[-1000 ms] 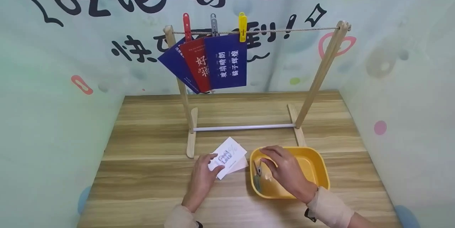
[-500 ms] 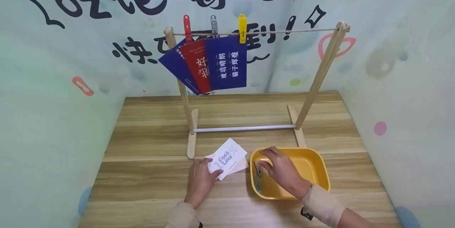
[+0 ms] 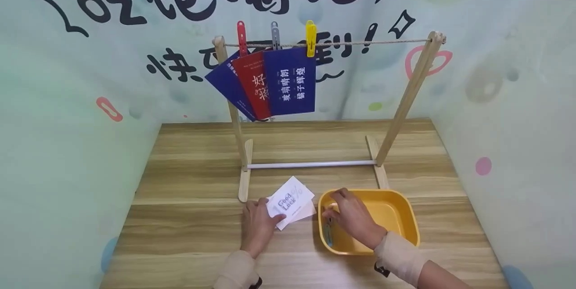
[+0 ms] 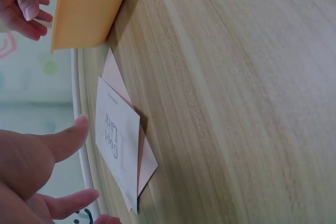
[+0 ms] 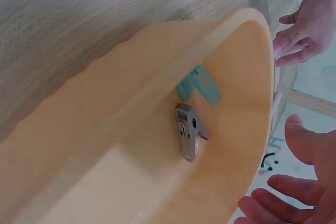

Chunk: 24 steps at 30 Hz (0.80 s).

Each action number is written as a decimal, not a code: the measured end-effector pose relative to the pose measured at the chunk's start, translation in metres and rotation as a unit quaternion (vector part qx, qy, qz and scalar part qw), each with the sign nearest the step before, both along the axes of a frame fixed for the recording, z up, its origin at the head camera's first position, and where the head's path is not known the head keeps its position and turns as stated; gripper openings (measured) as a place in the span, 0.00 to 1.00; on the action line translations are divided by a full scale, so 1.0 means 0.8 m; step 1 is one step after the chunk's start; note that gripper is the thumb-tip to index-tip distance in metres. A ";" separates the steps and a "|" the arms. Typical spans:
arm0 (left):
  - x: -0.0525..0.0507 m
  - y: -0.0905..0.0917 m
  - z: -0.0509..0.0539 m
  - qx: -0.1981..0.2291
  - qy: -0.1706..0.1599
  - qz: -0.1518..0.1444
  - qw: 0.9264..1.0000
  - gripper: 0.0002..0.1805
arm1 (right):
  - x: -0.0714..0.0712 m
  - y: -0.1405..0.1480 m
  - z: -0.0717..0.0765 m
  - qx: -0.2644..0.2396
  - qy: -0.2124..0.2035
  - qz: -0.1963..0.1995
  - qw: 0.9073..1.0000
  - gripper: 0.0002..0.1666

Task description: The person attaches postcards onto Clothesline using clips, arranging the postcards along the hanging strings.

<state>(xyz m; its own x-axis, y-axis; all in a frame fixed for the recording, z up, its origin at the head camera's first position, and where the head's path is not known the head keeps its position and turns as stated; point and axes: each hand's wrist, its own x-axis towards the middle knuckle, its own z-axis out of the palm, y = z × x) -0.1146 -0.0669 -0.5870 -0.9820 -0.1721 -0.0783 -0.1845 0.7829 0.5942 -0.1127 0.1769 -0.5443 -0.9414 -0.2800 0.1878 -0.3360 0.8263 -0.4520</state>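
In the head view, my left hand (image 3: 259, 230) is by the lower left corner of a white "Good Luck" card (image 3: 293, 202), which lies over a pale pink card (image 3: 308, 211) on the table. The left wrist view has this hand's thumb and fingers spread and apart from the cards. My right hand (image 3: 357, 219) hovers over the left part of a yellow basin (image 3: 415, 221), fingers loosely bent and holding nothing. Inside the basin, a grey clothespin (image 5: 187, 131) and a teal clothespin (image 5: 207, 85) lie near the wall, as the right wrist view shows.
Behind the basin stands a wooden rack (image 3: 407, 100) with a string (image 3: 373, 42) across its top. Red (image 3: 242, 39), grey (image 3: 275, 34) and yellow (image 3: 311, 39) clothespins hold a red card (image 3: 252, 82) and blue cards (image 3: 290, 91) there. A patterned backdrop (image 3: 499, 77) surrounds the table.
The head view has shifted slightly. My right wrist has moved a little left while its fingers stay over the basin. My left fingers have drawn back slightly over the card's edge.
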 end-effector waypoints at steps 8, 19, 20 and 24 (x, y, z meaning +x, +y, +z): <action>-0.005 0.002 -0.006 -0.037 0.015 -0.012 0.999 0.36 | -0.004 -0.004 -0.002 0.024 -0.032 0.001 0.999 0.28; -0.009 0.006 -0.018 -0.071 -0.010 -0.013 0.997 0.38 | -0.010 -0.013 0.001 0.032 -0.086 -0.031 0.995 0.25; -0.010 0.006 -0.018 -0.077 -0.007 -0.014 0.997 0.37 | -0.011 -0.014 0.000 0.035 -0.080 -0.032 0.996 0.24; -0.011 0.005 -0.018 -0.088 0.008 -0.017 0.996 0.35 | -0.011 -0.015 -0.003 0.050 -0.091 -0.036 0.994 0.24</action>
